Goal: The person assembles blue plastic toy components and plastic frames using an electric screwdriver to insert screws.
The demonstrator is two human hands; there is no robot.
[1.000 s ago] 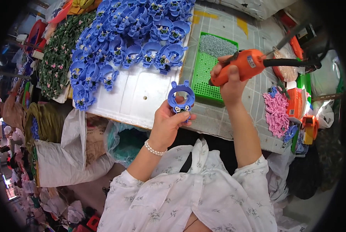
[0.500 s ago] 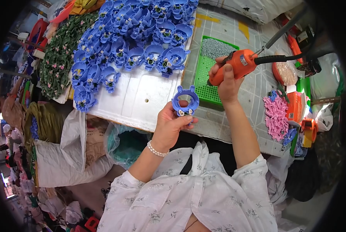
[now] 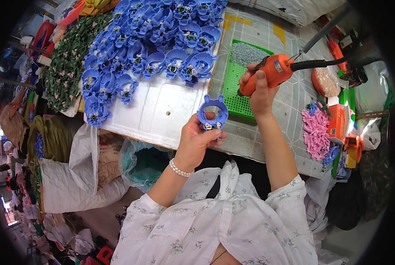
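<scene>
Showing a blue ring part [image 3: 227, 115] with two ear-like lugs at its 12 o'clock edge and small white figures at its 6 o'clock edge, held over the near side of the desk [image 3: 290, 117]; clock directions are read from this ring. The left hand [image 3: 197, 136], at 7 o'clock, is clamped on the lower rim, its thumb lying across the front beside the figures. A bracelet [image 3: 181, 168] of white beads circles the wrist. At 2 o'clock, apart from the ring, an orange power tool [image 3: 274, 70] is gripped by the right hand [image 3: 261, 93], whose fingers wrap around the body; the dark tip points toward 8 o'clock. A black cable [image 3: 310, 65] leaves the rear of the tool. At 1 o'clock, partly behind the tool, lies a green perforated basket [image 3: 236, 84], with a heap of small grey pieces [image 3: 246, 54] at its far end. At 11 o'clock, a dense pile of similar blue parts [image 3: 153, 33] covers much of a white board [image 3: 151, 99]. Farther out, at 10 o'clock, dark green parts [image 3: 69, 75] with pink details are massed together. At 3 o'clock, pink pieces [image 3: 315, 134] form a heap just beside an orange box [image 3: 338, 121].
</scene>
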